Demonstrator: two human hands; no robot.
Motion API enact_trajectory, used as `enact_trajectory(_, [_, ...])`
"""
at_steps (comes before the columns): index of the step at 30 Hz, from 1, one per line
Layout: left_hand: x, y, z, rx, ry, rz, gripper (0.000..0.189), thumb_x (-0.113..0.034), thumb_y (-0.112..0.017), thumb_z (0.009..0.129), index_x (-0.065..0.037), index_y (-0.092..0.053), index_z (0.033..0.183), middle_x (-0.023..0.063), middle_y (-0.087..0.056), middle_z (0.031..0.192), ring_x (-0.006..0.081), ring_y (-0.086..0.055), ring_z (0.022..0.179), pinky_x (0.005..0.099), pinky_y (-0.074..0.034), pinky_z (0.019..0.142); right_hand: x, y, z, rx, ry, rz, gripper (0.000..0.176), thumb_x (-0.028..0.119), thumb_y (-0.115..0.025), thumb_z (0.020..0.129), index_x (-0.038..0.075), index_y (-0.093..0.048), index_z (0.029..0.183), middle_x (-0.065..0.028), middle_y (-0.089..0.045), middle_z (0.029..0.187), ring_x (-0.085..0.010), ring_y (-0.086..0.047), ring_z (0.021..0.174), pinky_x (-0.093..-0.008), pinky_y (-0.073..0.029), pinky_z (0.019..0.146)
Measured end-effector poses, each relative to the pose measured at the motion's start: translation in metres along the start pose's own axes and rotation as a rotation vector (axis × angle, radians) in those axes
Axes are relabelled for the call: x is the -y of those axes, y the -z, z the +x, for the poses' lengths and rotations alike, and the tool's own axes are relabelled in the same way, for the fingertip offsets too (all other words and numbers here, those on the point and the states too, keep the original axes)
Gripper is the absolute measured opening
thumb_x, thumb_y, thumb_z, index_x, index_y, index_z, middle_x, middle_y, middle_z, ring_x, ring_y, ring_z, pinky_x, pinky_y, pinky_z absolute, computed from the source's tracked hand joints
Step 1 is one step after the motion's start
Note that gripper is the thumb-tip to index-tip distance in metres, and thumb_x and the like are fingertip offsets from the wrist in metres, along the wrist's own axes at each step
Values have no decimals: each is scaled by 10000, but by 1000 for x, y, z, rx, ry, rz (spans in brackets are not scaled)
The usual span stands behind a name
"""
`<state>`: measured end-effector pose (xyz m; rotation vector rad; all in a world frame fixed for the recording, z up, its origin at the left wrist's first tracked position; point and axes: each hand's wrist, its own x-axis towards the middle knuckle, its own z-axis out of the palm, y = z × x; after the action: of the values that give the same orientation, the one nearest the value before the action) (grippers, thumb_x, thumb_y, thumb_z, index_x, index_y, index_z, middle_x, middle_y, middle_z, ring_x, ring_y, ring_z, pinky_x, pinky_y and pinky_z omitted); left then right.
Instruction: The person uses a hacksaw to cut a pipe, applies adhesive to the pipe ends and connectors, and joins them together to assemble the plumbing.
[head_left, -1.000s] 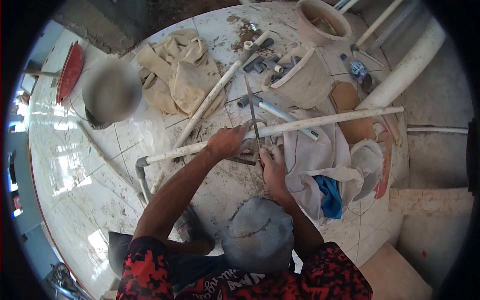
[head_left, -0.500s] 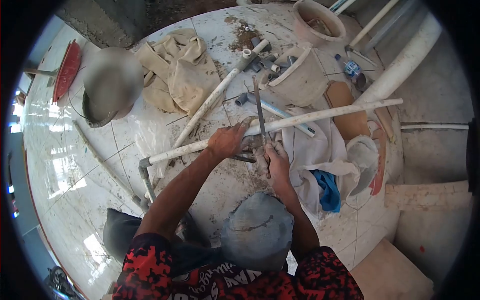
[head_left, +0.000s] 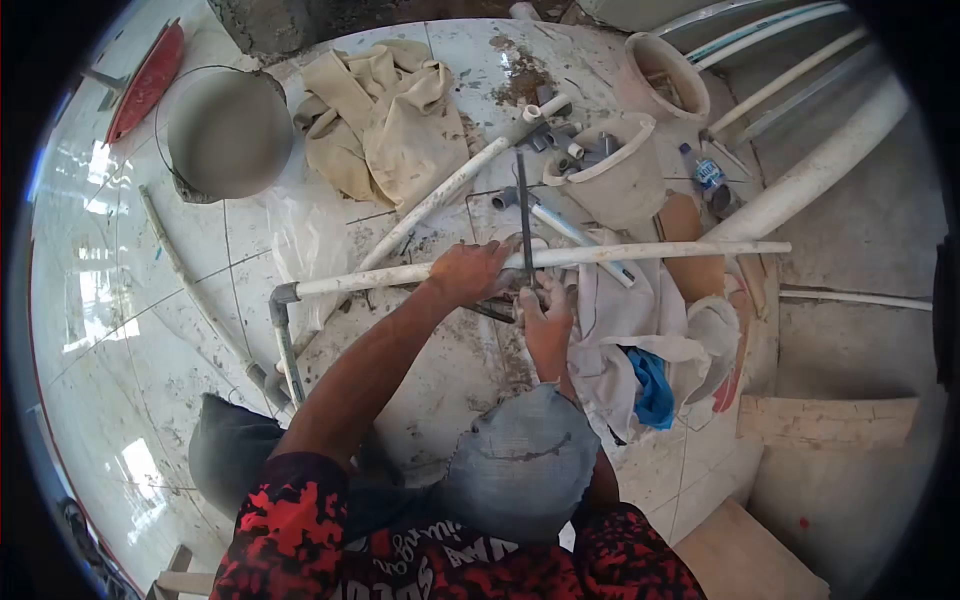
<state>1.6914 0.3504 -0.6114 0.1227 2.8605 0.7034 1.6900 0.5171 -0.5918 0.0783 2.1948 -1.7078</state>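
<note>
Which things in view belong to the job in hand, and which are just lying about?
In the job:
- long white pipe, held by the left hand
- thin dark blade, in the right hand, across the pipe
- grey elbow on the pipe's end

Apparently just lying about:
- tan cloth
- plastic bottle
- blue cloth

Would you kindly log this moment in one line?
left hand: holding long white plastic pipe; right hand: holding straight dark narrow blade; blade: across pipe
</note>
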Motion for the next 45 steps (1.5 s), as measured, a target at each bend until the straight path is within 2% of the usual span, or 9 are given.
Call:
enact_trajectory(3, [-1, 1, 0, 22, 21, -23, 532, -419, -548, 838, -38, -457, 1198, 175, -588, 1077, 358, -634, 831, 436, -499, 740, -1, 2, 1, 40, -37, -119, 288, 118, -561, 869, -23, -545, 1120, -116, -631, 873, -134, -601, 682, -256, -464, 595])
enact_trajectory(5, [-1, 5, -1, 18, 4, -16, 540, -429, -547, 837, -34, -457, 1194, 183, -598, 1055, 358, -637, 810, 441, -502, 723, -18, 3, 11, -60, 284, -357, 249, 120, -559, 864, -26, -583, 1063, -132, -635, 901, -185, -625, 806, -296, -476, 707])
enact_trajectory(8, [-3, 3, -2, -9, 17, -17, 540, -433, -539, 842, -33, -456, 1194, 185, -611, 1026, 350, -638, 810, 442, -501, 717, 1, 2, 6, -42, 260, -355, 245, 125, -549, 869, -29, -594, 1053, -137, -637, 918, -199, -605, 861, -303, -458, 783])
enact_trajectory(14, [-4, 5, -1, 4, 26, -4, 514, -422, -514, 860, -39, -464, 1199, 176, -622, 1000, 339, -638, 815, 432, -502, 709, -10, 6, 8, 94, -15, -77, 228, 134, -549, 871, -33, -581, 1024, -103, -609, 854, -143, -546, 752, -279, -445, 692])
enact_trajectory(18, [-8, 5, 1, -30, 67, -64, 453, -396, -488, 882, -61, -486, 1187, 170, -625, 999, 331, -637, 817, 435, -501, 711, -17, 5, 11, 67, 23, -69, 203, 134, -557, 869, -29, -573, 989, -80, -580, 821, -135, -519, 706, -280, -438, 657])
enact_trajectory(26, [-10, 4, 9, -56, 163, -142, 362, -385, -451, 910, -86, -578, 1070, 155, -649, 779, 321, -637, 734, 415, -501, 673, -25, 4, 10, 24, -1, 66, 179, 134, -574, 858, -24, -562, 940, -81, -571, 846, -152, -514, 780, -293, -426, 731])
enact_trajectory(30, [-10, 11, 3, 18, 216, -170, 352, -380, -444, 917, -88, -590, 1050, 165, -644, 763, 325, -631, 711, 414, -499, 649, -25, 3, 7, 55, 15, 53, 182, 137, -579, 858, -25, -560, 941, -76, -573, 850, -152, -515, 785, -293, -427, 736])
enact_trajectory(42, [-9, 0, 3, -57, 199, -149, 279, -311, -465, 910, -74, -603, 961, 136, -638, 707, 304, -626, 632, 403, -491, 563, -9, 1, 6, 90, -21, 59, 173, 151, -562, 878, -12, -559, 936, -40, -551, 809, -111, -487, 757, -265, -417, 707])
enact_trajectory(45, [-9, -5, 1, -167, 180, -95, 270, -305, -481, 901, -62, -597, 928, 135, -634, 695, 305, -622, 611, 399, -485, 534, -12, 5, 1, 130, -63, 83, 166, 150, -554, 884, -10, -557, 929, -27, -537, 787, -102, -472, 736, -259, -411, 688])
